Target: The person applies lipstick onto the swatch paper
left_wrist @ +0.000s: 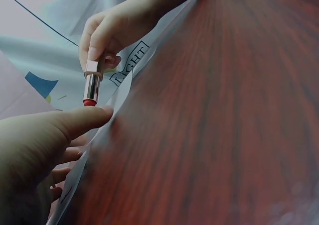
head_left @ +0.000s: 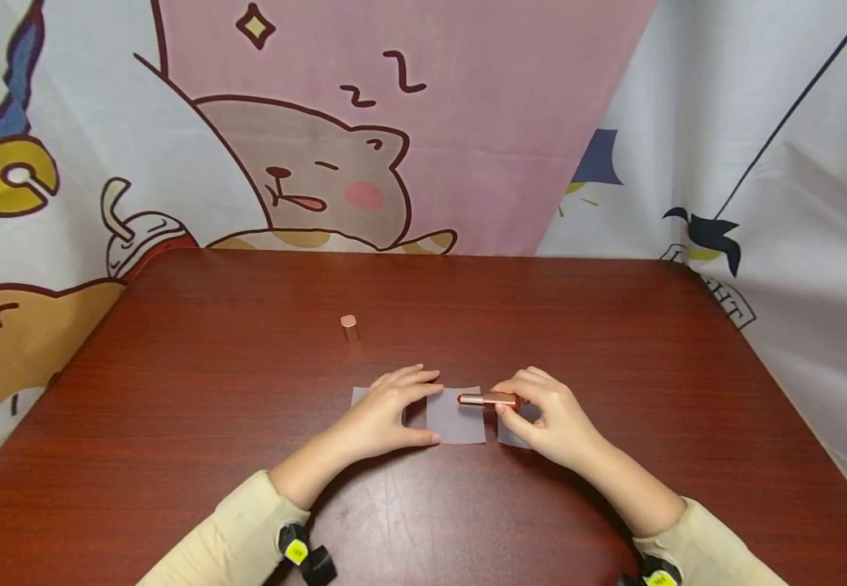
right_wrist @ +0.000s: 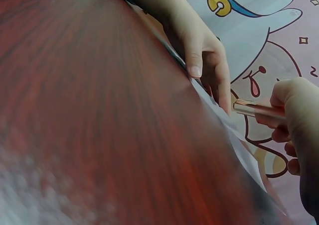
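1. Farthest to the left on the dark red wooden table, a small rose-gold cap stands upright by itself, well apart from both hands and a bit farther from the person.
2. Next comes the left hand, lying palm-down with its fingers spread and fairly straight. It presses on the left part of a pale, translucent sheet of paper that lies flat on the table near the person. The thumb rests on the paper's near edge, and the hand grips nothing.
3. In the middle, an open lipstick lies nearly level just above the paper, its red tip pointing left toward the left hand. From the left wrist view the red tip sits just beside the left thumb; I cannot tell whether it touches the paper.
4. To the right, the right hand pinches the rose-gold tube between curled fingers and thumb, over the paper's right end.
5. Behind the table hangs a cartoon-printed cloth.
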`<action>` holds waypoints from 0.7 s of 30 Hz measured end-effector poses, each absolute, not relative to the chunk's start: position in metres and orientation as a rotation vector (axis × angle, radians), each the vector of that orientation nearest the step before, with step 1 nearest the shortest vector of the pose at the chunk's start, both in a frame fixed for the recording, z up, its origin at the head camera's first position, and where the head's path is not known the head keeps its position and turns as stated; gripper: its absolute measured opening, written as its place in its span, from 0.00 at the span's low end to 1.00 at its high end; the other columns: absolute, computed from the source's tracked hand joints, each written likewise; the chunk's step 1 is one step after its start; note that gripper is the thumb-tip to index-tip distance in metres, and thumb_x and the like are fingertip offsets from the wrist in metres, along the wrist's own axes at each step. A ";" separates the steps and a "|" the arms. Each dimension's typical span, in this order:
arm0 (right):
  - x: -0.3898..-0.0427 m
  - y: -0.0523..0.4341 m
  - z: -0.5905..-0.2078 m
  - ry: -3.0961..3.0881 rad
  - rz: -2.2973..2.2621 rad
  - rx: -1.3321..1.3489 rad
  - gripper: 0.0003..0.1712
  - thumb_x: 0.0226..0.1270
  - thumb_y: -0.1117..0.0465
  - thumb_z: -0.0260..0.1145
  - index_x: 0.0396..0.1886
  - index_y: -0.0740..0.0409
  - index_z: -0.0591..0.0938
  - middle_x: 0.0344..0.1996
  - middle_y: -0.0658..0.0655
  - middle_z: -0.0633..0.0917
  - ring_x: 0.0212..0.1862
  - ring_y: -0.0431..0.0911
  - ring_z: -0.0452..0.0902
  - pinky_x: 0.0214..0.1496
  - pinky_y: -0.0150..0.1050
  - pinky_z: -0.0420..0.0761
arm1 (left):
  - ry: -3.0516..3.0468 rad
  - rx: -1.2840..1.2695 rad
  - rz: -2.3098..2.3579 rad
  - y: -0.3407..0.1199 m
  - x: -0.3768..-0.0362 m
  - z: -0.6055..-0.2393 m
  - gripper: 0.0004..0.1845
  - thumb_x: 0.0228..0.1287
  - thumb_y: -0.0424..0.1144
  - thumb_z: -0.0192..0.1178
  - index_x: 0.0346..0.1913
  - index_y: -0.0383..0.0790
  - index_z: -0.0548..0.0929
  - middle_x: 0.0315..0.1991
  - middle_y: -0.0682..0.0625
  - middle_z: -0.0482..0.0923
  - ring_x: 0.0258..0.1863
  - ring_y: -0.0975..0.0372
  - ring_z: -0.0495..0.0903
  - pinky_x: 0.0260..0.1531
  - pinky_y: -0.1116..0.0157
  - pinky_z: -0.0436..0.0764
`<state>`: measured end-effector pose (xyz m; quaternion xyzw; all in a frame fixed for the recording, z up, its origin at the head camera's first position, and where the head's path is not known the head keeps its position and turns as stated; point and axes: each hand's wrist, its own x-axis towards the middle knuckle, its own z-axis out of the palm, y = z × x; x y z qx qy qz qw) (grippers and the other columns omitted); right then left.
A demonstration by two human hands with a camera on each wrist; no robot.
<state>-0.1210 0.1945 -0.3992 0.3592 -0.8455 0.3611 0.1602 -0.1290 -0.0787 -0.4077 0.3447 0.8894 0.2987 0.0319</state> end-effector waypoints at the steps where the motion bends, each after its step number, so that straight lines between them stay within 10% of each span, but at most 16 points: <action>1: -0.121 0.194 -0.400 -2.418 1.031 1.026 0.09 0.57 0.65 0.68 0.39 0.51 0.85 0.30 0.39 0.80 0.35 0.35 0.71 0.36 0.26 0.72 | 2.742 1.059 0.914 -0.079 -0.129 -0.408 0.36 0.52 0.52 0.70 0.63 0.41 0.75 0.67 0.48 0.67 0.70 0.54 0.57 0.65 0.46 0.55; 21: -0.122 0.190 -0.406 -2.429 0.963 1.083 0.09 0.56 0.64 0.68 0.38 0.51 0.85 0.30 0.38 0.79 0.34 0.35 0.69 0.33 0.27 0.69 | 2.750 1.073 0.909 -0.080 -0.128 -0.408 0.34 0.52 0.51 0.71 0.61 0.40 0.77 0.67 0.47 0.67 0.70 0.53 0.57 0.66 0.48 0.55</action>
